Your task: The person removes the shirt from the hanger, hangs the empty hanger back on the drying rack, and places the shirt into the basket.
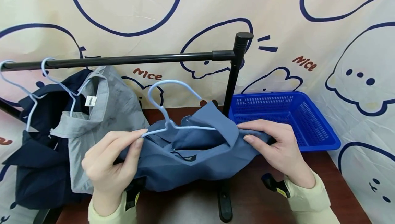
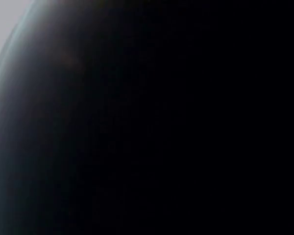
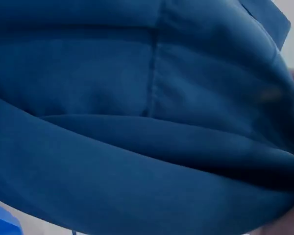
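Observation:
A blue-grey collared shirt (image 1: 197, 169) is held up in front of the rack, its neck opening facing up. Inside the neck sits a light blue hanger (image 1: 168, 122), hook upward and off the rail. My left hand (image 1: 114, 162) pinches the hanger's left arm between thumb and fingers, at the shirt's left side. With thumb and fingers, my right hand (image 1: 274, 145) pinches the shirt's fabric at the right shoulder. The hanger's right arm passes out of sight under the collar flap. Shirt folds (image 3: 137, 137) fill the right wrist view; the left wrist view is almost black.
A black rack rail (image 1: 148, 59) crosses behind the shirt and ends at an upright post (image 1: 236, 69). Hanging on its left are a grey shirt (image 1: 120, 97) and a dark navy garment (image 1: 37, 183). A blue plastic basket (image 1: 324, 131) stands on the brown table (image 1: 336, 189) at right.

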`<state>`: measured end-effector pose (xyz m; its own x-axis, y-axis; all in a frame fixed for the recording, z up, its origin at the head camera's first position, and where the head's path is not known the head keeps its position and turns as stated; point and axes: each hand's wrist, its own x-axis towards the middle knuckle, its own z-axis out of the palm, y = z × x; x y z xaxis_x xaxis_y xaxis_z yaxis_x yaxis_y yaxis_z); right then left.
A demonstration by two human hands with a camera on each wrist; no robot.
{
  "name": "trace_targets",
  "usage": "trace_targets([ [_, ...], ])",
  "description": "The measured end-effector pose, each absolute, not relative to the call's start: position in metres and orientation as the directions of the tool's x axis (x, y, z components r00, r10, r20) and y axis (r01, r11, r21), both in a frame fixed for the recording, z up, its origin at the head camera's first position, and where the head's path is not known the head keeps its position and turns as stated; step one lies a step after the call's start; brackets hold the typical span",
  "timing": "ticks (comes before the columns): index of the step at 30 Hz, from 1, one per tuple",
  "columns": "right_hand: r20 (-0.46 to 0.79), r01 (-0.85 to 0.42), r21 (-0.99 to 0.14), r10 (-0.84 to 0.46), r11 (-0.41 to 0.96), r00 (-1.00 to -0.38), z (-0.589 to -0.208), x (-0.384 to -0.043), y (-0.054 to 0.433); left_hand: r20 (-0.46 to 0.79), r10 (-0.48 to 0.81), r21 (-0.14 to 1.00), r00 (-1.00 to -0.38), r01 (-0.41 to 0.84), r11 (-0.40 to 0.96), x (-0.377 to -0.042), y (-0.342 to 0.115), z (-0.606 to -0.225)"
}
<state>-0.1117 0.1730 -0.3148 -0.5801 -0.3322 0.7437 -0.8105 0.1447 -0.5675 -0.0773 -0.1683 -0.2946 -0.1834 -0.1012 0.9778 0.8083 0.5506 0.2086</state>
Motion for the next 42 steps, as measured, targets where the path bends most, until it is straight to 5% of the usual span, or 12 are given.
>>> trace_targets([
  [10,0.799,-0.833,-0.527,-0.234,0.169,-0.553,-0.316,-0.111,0.194,0.97,-0.145,0.241,-0.193,0.76,0.604,-0.09,-0.163,-0.302],
  [22,0.83,-0.793,-0.557,0.182,0.245,-0.527,-0.301,-0.106,0.214,0.76,-0.24,0.624,-0.603,0.576,0.528,-0.101,-0.188,-0.324],
  [27,0.803,-0.842,-0.532,0.367,0.088,-0.47,-0.296,-0.109,0.217,0.526,-0.093,0.76,-0.845,0.419,0.497,-0.103,-0.187,-0.339],
  [30,0.794,-0.851,-0.521,0.4,0.063,-0.457,-0.297,-0.11,0.218,0.365,0.06,0.791,-0.929,0.343,0.506,-0.104,-0.183,-0.343],
  [33,0.789,-0.848,-0.526,0.406,0.06,-0.461,-0.299,-0.111,0.219,0.284,0.141,0.828,-0.948,0.317,0.462,-0.101,-0.174,-0.344],
  [37,0.776,-0.854,-0.52,0.423,0.008,-0.468,-0.301,-0.112,0.218,0.353,0.131,0.877,-0.926,0.376,0.3,-0.096,-0.155,-0.339],
  [42,0.768,-0.858,-0.513,0.445,-0.005,-0.462,-0.299,-0.113,0.218,0.643,0.23,0.76,-0.73,0.646,-0.073,-0.095,-0.129,-0.329],
])
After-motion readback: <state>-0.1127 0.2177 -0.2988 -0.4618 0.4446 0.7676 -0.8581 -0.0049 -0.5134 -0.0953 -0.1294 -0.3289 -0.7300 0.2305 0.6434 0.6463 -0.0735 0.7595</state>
